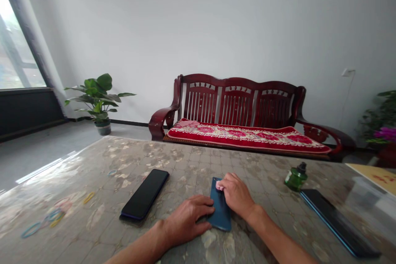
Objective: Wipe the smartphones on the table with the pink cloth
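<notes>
A blue phone [220, 213] lies back side up on the patterned tablecloth, its camera end pointing away from me. My left hand [188, 218] grips its left edge, with fingers over the side and the thumb near the lower corner. Between the fingers of my right hand [236, 194] is a small pink cloth [219, 185], pressed on the upper part of the phone's back. To the left rests a dark phone [145, 194], screen up, apparently on top of another flat dark item that is mostly hidden.
At right stand a green spray bottle [296, 177], a dark phone with blue edges [337, 220] and a clear plastic box [368, 198]. Colored rubber bands [51, 217] lie at left. Beyond the table [182, 161] are a red wooden bench [238, 103] and a potted plant [100, 99].
</notes>
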Action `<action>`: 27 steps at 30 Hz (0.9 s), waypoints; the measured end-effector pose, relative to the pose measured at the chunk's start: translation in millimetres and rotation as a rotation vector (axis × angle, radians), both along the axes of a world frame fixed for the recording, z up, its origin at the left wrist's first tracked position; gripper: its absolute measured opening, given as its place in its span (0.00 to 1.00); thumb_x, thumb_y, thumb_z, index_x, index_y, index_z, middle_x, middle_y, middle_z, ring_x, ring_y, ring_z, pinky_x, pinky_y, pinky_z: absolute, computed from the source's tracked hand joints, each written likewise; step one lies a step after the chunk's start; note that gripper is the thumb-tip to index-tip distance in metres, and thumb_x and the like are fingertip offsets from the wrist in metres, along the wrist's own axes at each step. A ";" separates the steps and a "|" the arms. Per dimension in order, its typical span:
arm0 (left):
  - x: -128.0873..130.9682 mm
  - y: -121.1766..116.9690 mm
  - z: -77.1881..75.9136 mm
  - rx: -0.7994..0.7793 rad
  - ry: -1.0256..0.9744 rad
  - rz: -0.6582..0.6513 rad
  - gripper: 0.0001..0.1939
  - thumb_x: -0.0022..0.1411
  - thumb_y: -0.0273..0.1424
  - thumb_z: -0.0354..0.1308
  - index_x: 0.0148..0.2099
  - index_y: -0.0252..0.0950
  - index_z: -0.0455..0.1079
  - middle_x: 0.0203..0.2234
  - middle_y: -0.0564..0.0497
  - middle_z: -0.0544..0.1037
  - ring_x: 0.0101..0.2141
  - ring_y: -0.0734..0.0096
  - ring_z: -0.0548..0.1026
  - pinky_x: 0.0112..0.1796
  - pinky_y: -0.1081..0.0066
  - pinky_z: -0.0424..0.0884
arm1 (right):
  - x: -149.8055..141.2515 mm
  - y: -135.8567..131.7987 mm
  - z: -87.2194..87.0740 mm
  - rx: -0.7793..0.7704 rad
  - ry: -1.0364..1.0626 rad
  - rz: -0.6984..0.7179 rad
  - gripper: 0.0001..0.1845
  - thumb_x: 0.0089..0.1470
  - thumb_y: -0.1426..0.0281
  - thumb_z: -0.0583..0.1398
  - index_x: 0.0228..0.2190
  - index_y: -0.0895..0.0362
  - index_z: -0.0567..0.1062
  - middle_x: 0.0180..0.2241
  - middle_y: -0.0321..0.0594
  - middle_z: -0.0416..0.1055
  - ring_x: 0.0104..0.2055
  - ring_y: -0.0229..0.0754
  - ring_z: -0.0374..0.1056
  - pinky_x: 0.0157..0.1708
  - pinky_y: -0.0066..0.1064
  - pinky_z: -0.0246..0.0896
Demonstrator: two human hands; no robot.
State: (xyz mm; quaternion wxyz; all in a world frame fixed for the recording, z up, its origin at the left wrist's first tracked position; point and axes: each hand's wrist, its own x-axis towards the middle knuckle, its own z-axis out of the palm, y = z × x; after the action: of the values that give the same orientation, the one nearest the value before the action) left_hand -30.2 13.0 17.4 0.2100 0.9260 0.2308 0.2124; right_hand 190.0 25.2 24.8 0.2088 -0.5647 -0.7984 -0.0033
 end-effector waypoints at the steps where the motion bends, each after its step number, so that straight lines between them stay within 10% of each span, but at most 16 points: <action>1: 0.3 -0.2 0.6 0.000 -0.003 -0.002 0.13 0.58 0.24 0.61 0.46 0.40 0.73 0.49 0.50 0.75 0.50 0.63 0.72 0.53 0.69 0.65 | 0.1 -5.4 0.0 -0.006 -0.006 0.034 0.15 0.58 0.79 0.53 0.28 0.53 0.77 0.31 0.37 0.71 0.38 0.40 0.64 0.38 0.28 0.54; 12: -2.2 -1.6 4.7 -0.027 0.005 -0.016 0.14 0.60 0.25 0.60 0.49 0.41 0.72 0.52 0.49 0.74 0.53 0.62 0.70 0.55 0.67 0.63 | 1.5 2.6 6.8 -0.059 0.018 -0.126 0.15 0.59 0.77 0.53 0.29 0.54 0.78 0.33 0.39 0.73 0.38 0.39 0.66 0.39 0.28 0.54; 19: -9.1 5.4 0.8 -0.014 0.010 -0.023 0.19 0.60 0.24 0.56 0.53 0.42 0.71 0.52 0.50 0.74 0.52 0.63 0.71 0.57 0.64 0.61 | -3.8 -27.2 4.0 -0.117 0.064 0.089 0.14 0.53 0.78 0.56 0.27 0.51 0.79 0.30 0.36 0.72 0.37 0.38 0.67 0.37 0.26 0.54; 27: 7.2 -5.4 3.7 0.036 0.054 0.272 0.25 0.51 0.32 0.62 0.53 0.42 0.71 0.51 0.48 0.74 0.50 0.57 0.72 0.54 0.60 0.64 | -1.0 -5.7 -6.0 -0.021 0.598 -0.067 0.12 0.55 0.71 0.57 0.33 0.51 0.81 0.32 0.39 0.75 0.35 0.40 0.70 0.36 0.27 0.61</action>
State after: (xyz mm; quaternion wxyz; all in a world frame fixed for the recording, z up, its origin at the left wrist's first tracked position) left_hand -23.0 7.6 21.1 0.1562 0.8953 0.3558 0.2179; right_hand 189.0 19.6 18.8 0.4287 -0.5686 -0.6825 0.1645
